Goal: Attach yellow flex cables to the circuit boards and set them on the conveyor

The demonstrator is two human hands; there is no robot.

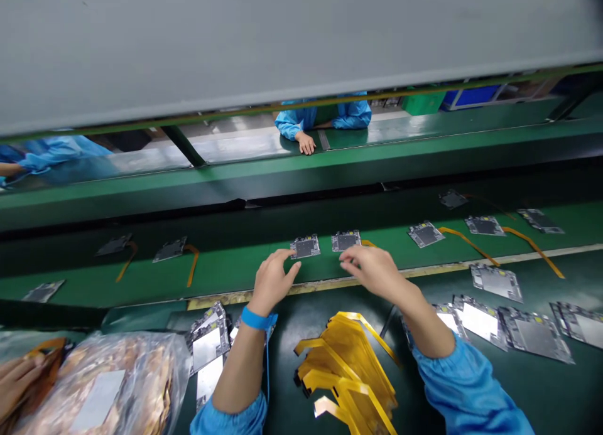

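Note:
My left hand (274,279), with a blue wrist strap (258,319), reaches over the belt's near edge. Its thumb and index finger are apart, the index fingertip at the left edge of a circuit board (306,247); whether it touches cannot be told. Beside that lies another circuit board (346,240). My right hand (372,268) hovers just below it, fingers bent but slightly apart, nothing visible between them. An orange flex cable (369,243) shows partly behind this hand. On the bench between my forearms lies a pile of yellow-orange flex cables (346,366).
More boards, several with cables, lie along the green belt (254,268). Loose boards (534,331) sit on the bench at right and left (210,344). A plastic bag (106,385) is at lower left, near another person's hand (21,381). Across the line, a person's hand (306,143) rests.

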